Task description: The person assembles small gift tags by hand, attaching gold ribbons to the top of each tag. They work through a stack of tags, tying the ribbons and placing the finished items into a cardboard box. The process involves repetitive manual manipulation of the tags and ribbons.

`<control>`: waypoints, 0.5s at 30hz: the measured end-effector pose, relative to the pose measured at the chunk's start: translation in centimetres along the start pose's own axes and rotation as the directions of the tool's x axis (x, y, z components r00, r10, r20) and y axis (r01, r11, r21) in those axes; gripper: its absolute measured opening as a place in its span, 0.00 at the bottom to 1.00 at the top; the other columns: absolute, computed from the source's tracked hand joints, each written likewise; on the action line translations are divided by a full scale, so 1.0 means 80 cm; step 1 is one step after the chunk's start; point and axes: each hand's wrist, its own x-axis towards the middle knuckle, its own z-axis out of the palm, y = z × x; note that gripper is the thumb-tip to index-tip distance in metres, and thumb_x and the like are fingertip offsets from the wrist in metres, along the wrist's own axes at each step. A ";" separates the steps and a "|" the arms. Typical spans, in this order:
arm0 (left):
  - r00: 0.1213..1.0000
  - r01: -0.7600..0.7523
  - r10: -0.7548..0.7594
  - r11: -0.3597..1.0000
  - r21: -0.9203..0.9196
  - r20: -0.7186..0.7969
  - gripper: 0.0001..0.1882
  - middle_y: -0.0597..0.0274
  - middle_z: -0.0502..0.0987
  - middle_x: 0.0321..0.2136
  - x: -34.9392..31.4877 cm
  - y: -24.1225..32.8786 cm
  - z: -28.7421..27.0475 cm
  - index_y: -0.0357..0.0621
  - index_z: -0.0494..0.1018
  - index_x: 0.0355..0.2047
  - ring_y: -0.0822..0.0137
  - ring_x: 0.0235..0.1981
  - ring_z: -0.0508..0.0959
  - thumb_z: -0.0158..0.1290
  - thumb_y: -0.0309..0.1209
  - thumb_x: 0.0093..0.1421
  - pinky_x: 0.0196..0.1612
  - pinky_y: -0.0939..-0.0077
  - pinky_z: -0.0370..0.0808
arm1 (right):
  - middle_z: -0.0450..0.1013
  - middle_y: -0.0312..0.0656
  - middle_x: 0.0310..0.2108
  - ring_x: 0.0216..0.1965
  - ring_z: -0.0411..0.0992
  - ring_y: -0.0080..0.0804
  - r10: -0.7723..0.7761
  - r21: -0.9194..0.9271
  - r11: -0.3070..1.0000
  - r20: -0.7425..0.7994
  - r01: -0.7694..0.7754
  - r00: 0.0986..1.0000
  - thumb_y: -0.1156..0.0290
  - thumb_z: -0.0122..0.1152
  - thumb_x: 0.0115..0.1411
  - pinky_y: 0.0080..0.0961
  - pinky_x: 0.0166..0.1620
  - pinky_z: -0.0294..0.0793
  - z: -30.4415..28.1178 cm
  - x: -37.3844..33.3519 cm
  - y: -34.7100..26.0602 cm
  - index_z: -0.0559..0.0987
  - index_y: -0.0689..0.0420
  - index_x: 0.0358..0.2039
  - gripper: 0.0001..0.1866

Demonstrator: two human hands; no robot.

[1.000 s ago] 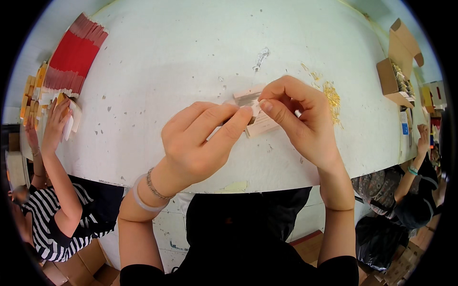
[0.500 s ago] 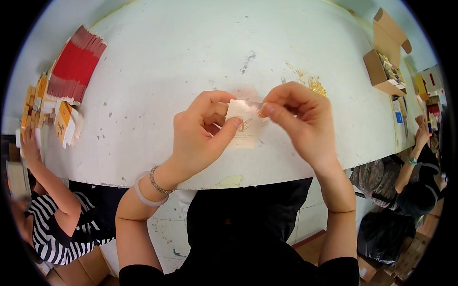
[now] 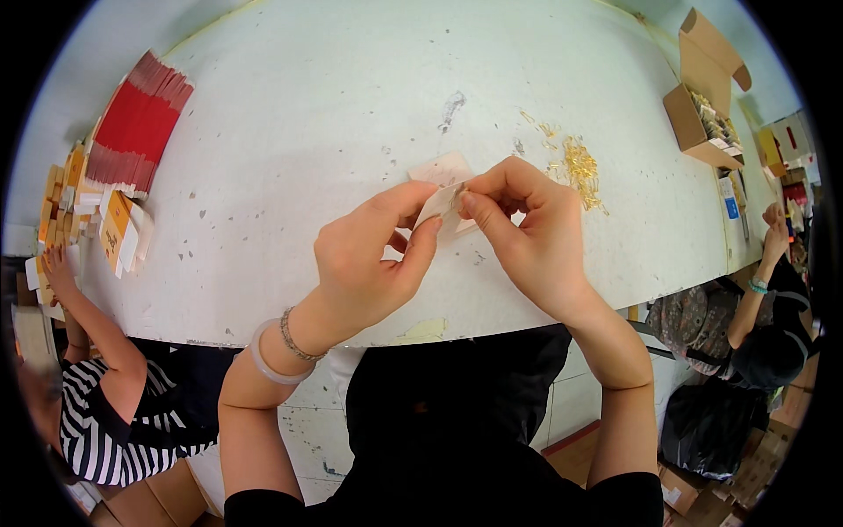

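Note:
Between the thumb and fingers of my left hand (image 3: 373, 250) is a small cream card (image 3: 436, 205), raised over the table and tilted. My right hand (image 3: 527, 233) pinches at the card's upper right corner, thumb against fingertip. Anything small inside that pinch is hidden. Behind the held card, pale pinkish cards (image 3: 442, 166) lie on the table, partly covered by my hands. Just right of my right hand lies a loose heap of small gold wire pins (image 3: 580, 169), with several strays around it.
The white table (image 3: 307, 114) has worn marks. At left lie a stack of red sheets (image 3: 140, 123) and orange-and-white boxes (image 3: 118, 230), beside a person in a striped top (image 3: 114, 422). An open cardboard box (image 3: 702, 127) with packets stands far right, near another person's arm (image 3: 760, 272).
The card has tilted from facing me to a steeper slant. My right hand has shifted slightly left and closer to my left hand, uncovering more of the gold heap.

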 end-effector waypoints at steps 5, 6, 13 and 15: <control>0.998 -0.069 0.068 0.996 0.059 0.005 0.16 0.61 0.80 0.27 0.003 0.000 -0.001 0.38 0.76 0.40 0.72 0.22 0.79 0.59 0.15 0.50 0.21 0.84 0.75 | 0.75 0.39 0.19 0.16 0.69 0.22 -0.063 -0.056 0.997 -0.026 0.062 0.998 0.80 0.61 0.55 0.18 0.22 0.66 0.005 0.000 0.004 0.75 0.62 0.26 0.04; 0.995 -0.092 0.088 0.991 0.097 0.040 0.16 0.60 0.80 0.27 0.003 -0.001 -0.005 0.37 0.76 0.40 0.73 0.23 0.80 0.59 0.14 0.50 0.22 0.84 0.75 | 0.75 0.39 0.18 0.16 0.69 0.22 -0.058 -0.046 0.997 -0.036 0.057 0.998 0.80 0.61 0.55 0.18 0.21 0.66 0.004 0.001 0.004 0.75 0.62 0.26 0.04; 0.980 -0.147 0.133 0.985 0.088 0.150 0.13 0.57 0.80 0.28 0.005 0.001 -0.007 0.37 0.76 0.39 0.73 0.22 0.79 0.59 0.15 0.52 0.25 0.83 0.74 | 0.74 0.39 0.19 0.19 0.70 0.24 -0.015 -0.082 0.997 -0.041 0.012 0.999 0.80 0.60 0.53 0.19 0.25 0.68 -0.015 0.006 -0.004 0.75 0.62 0.26 0.02; 0.914 0.352 -0.277 0.904 -0.242 0.295 0.12 0.56 0.80 0.30 0.003 0.018 -0.001 0.38 0.75 0.38 0.73 0.25 0.79 0.59 0.15 0.53 0.27 0.84 0.74 | 0.74 0.40 0.20 0.20 0.70 0.26 -0.055 -0.145 0.988 -0.029 0.050 0.998 0.80 0.60 0.52 0.21 0.26 0.68 -0.027 0.003 0.000 0.75 0.62 0.26 0.02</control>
